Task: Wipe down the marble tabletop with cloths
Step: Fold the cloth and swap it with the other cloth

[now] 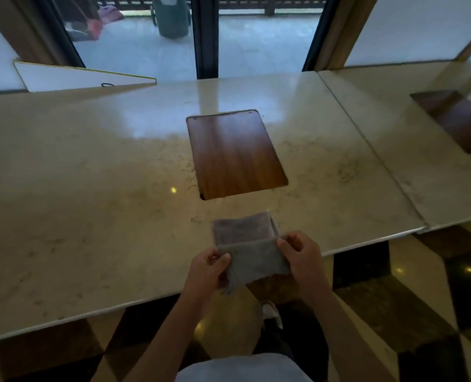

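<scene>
Grey cloth (252,252) pinched at near desk (91,188) edge: left grip (209,267) and right grip (297,253) each closed on a corner, folding it, probably into a wiping pad.

This looks like a restaurant or a hotel eating room. A long shiny marble tabletop (91,175) has a wood panel (234,153) set into its middle. At 2 o'clock a second table (422,119) has the same panel. At 12 o'clock, glass doors (204,37) show a terrace. The floor (435,299) is shiny stone.
</scene>
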The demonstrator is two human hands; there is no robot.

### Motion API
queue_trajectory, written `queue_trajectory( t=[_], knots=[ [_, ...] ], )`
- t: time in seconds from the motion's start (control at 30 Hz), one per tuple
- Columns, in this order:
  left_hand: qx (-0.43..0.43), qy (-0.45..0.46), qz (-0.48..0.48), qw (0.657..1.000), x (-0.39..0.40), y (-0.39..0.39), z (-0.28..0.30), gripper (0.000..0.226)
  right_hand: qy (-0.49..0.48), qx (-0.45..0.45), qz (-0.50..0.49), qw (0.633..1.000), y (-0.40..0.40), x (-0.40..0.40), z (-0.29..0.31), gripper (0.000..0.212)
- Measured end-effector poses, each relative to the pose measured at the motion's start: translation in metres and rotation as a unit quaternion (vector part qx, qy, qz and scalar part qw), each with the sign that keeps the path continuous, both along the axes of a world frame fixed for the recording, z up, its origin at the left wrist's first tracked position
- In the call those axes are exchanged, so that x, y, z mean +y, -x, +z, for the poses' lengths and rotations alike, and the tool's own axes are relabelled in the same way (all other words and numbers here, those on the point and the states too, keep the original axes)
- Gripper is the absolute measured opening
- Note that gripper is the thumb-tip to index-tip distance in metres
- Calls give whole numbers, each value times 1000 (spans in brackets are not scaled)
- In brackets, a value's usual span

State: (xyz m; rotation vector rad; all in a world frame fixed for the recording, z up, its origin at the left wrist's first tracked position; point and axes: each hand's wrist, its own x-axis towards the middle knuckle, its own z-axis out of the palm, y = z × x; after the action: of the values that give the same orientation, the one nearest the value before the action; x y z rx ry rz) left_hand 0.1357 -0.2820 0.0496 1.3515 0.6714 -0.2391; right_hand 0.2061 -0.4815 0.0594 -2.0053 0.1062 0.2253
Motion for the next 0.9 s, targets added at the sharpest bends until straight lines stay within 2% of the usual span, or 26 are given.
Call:
queue_trajectory(
  t=[0.2,0.3,0.37,0.43,0.57,0.77,0.9],
  knots=[
    [48,-46,-28,997,-112,-68,-13,18,39,59,10,997,-70,-112,-17,23],
    [56,-120,-61,989,-132,-102,-23,23,69,82,30,994,-106,-133,-29,23],
    [63,-229,-100,966,-139,-123,-29,24,102,88,53,990,-129,-134,-38,19],
    [56,-344,-127,929,-144,-138,-33,18,117,89,64,987,-150,-130,-47,16],
    [46,-455,-157,875,-145,-162,-39,17,134,83,75,985,-178,-122,-58,12],
    [34,-507,-108,855,-142,-173,-47,16,155,63,77,983,-190,-118,-59,18],
    [17,-505,-62,861,-145,-156,-39,20,179,89,59,978,-176,-131,-52,17]
  ],
)
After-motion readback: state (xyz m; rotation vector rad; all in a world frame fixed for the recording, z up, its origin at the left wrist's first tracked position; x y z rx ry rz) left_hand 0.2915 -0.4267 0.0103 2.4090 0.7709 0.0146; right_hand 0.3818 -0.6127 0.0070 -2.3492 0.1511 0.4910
